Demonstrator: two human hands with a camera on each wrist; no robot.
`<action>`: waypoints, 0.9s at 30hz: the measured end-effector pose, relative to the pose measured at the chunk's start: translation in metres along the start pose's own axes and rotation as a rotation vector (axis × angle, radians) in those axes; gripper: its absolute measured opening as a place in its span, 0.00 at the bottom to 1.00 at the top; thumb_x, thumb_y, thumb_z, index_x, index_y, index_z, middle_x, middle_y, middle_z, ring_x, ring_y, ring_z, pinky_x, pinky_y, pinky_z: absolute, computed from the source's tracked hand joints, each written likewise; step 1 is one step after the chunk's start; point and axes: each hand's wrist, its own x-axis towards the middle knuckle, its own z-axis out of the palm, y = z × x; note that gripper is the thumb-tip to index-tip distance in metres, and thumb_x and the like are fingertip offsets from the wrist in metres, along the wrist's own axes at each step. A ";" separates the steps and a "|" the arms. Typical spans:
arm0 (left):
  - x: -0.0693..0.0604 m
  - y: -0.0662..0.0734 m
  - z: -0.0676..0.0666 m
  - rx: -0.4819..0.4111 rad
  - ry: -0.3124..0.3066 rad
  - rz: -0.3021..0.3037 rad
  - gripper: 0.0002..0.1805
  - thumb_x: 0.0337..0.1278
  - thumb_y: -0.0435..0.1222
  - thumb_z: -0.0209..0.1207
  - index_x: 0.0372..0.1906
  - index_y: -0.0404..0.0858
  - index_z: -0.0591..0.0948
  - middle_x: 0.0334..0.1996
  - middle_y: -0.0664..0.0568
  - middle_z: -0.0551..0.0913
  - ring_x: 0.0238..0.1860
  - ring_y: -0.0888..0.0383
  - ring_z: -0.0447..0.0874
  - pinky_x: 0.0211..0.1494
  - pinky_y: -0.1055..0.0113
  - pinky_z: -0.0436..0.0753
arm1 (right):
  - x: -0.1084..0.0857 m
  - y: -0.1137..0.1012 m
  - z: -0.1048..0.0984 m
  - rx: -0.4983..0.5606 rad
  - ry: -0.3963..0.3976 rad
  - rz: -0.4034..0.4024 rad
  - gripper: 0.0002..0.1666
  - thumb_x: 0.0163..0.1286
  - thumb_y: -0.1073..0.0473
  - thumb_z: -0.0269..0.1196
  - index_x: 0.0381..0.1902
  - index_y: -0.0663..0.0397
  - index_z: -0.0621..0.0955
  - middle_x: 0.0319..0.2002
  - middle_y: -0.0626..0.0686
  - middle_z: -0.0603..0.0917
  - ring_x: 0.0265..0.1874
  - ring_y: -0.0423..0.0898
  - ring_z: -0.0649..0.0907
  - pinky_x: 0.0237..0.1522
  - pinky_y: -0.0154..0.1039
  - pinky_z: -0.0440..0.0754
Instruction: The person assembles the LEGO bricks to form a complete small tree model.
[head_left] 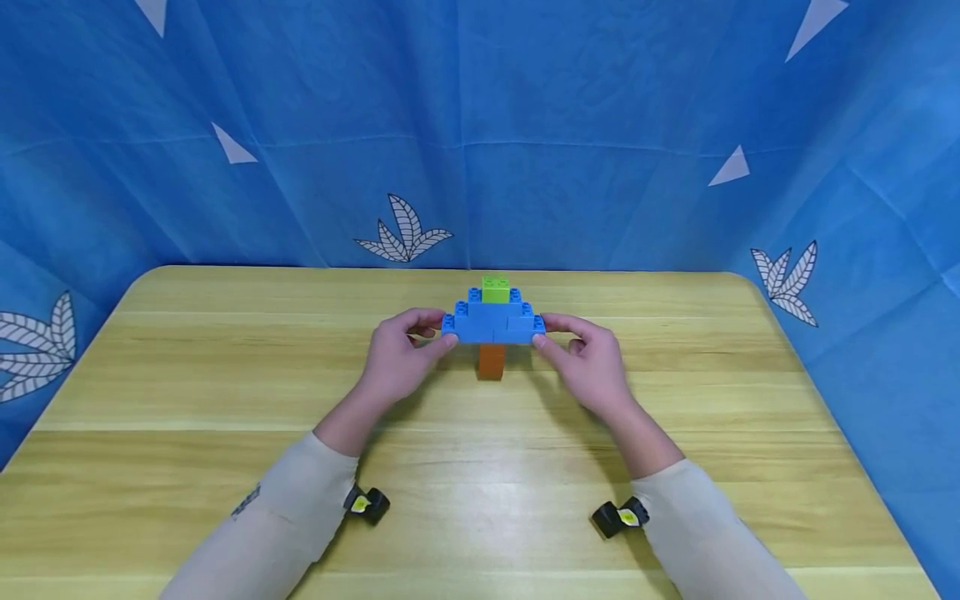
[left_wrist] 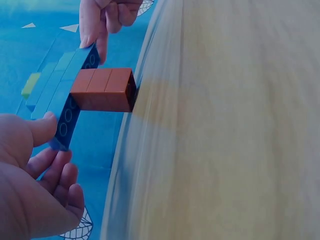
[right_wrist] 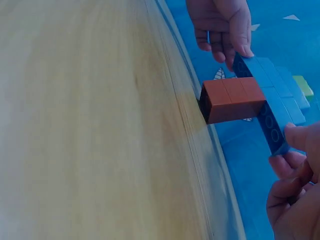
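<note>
A tree-shaped build of toy building blocks (head_left: 487, 321) is held upright between both hands above the table's far middle. Its stepped blue crown carries one light green block (head_left: 496, 289) on top. Below the crown, a trunk of stacked orange-brown blocks (left_wrist: 102, 90) points down, its dark hollow underside partly showing in both wrist views. My left hand (head_left: 401, 354) pinches the crown's left end between thumb and fingers. At the opposite end, my right hand (head_left: 588, 358) grips the blue blocks the same way. Whether the trunk's foot touches the wood I cannot tell.
The light wooden table (head_left: 465, 500) has rounded far corners. Behind it and along its sides hangs a blue cloth (head_left: 570, 125) with white triangles and leaf prints. A black wrist camera (head_left: 371, 505) sits on the left sleeve, another black camera (head_left: 609, 518) on the right.
</note>
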 end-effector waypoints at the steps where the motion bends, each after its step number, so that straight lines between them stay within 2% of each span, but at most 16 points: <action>1: 0.001 0.000 0.001 0.001 0.010 -0.006 0.20 0.62 0.39 0.68 0.56 0.36 0.82 0.45 0.50 0.83 0.47 0.52 0.77 0.50 0.58 0.78 | 0.001 0.000 0.001 0.007 -0.004 0.015 0.20 0.68 0.55 0.69 0.56 0.53 0.84 0.49 0.50 0.84 0.10 0.42 0.62 0.12 0.35 0.60; 6: 0.005 0.000 0.006 -0.002 0.044 -0.054 0.19 0.63 0.40 0.67 0.55 0.35 0.83 0.42 0.50 0.84 0.45 0.52 0.78 0.48 0.60 0.79 | 0.007 0.001 0.005 -0.010 0.001 0.087 0.20 0.70 0.52 0.67 0.57 0.53 0.84 0.49 0.50 0.84 0.15 0.44 0.68 0.18 0.36 0.68; 10: 0.008 -0.001 0.009 -0.002 0.060 -0.118 0.18 0.64 0.41 0.67 0.54 0.34 0.85 0.41 0.49 0.84 0.44 0.51 0.78 0.47 0.60 0.80 | 0.011 0.003 0.010 -0.031 0.005 0.141 0.20 0.70 0.50 0.67 0.55 0.55 0.86 0.49 0.52 0.85 0.32 0.47 0.79 0.31 0.40 0.75; 13: 0.011 -0.002 0.010 0.019 0.072 -0.164 0.18 0.63 0.42 0.67 0.51 0.35 0.86 0.41 0.48 0.85 0.45 0.51 0.79 0.48 0.59 0.80 | 0.015 0.005 0.015 -0.036 0.010 0.197 0.19 0.70 0.51 0.67 0.53 0.56 0.86 0.49 0.53 0.85 0.45 0.49 0.81 0.41 0.44 0.78; 19: 0.013 -0.006 0.013 0.096 0.085 -0.192 0.16 0.63 0.43 0.67 0.48 0.36 0.88 0.43 0.47 0.87 0.47 0.51 0.82 0.50 0.56 0.80 | 0.018 0.004 0.022 -0.060 0.013 0.315 0.17 0.70 0.50 0.67 0.50 0.54 0.88 0.48 0.53 0.86 0.51 0.50 0.81 0.50 0.48 0.78; 27: 0.015 -0.008 0.013 0.169 0.100 -0.180 0.14 0.63 0.43 0.67 0.45 0.37 0.89 0.38 0.49 0.88 0.43 0.52 0.83 0.46 0.58 0.81 | 0.020 0.006 0.028 -0.089 0.042 0.324 0.15 0.68 0.49 0.69 0.46 0.52 0.89 0.45 0.52 0.87 0.49 0.50 0.82 0.47 0.48 0.79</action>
